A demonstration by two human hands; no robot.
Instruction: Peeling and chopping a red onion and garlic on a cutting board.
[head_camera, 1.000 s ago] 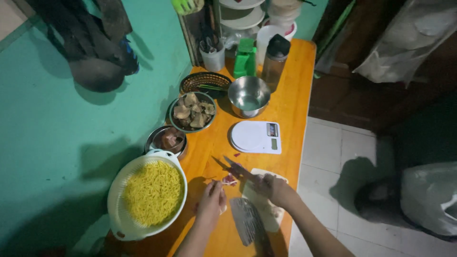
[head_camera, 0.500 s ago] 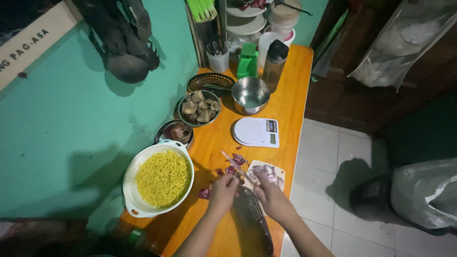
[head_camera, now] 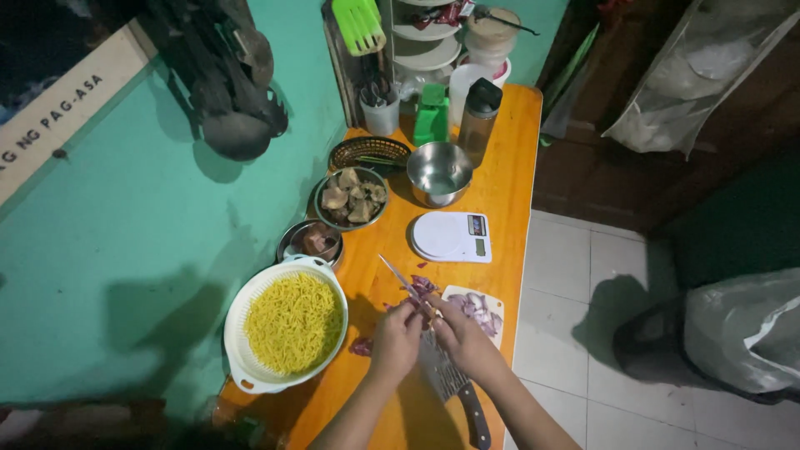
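From the head camera, the left hand (head_camera: 395, 340) and right hand (head_camera: 467, 337) are meeting over the orange wooden table (head_camera: 508, 175), fingers pinched narrow around a small purple onion piece (head_camera: 421, 310), the right also gripping a thin-bladed paring knife (head_camera: 398, 277). It looks like peeling; next calls for steady trimming. Just below the fingers a broad cleaver (head_camera: 454, 387) is lying; leftward, the white colander of yellow noodles (head_camera: 287, 325) is crowding in.
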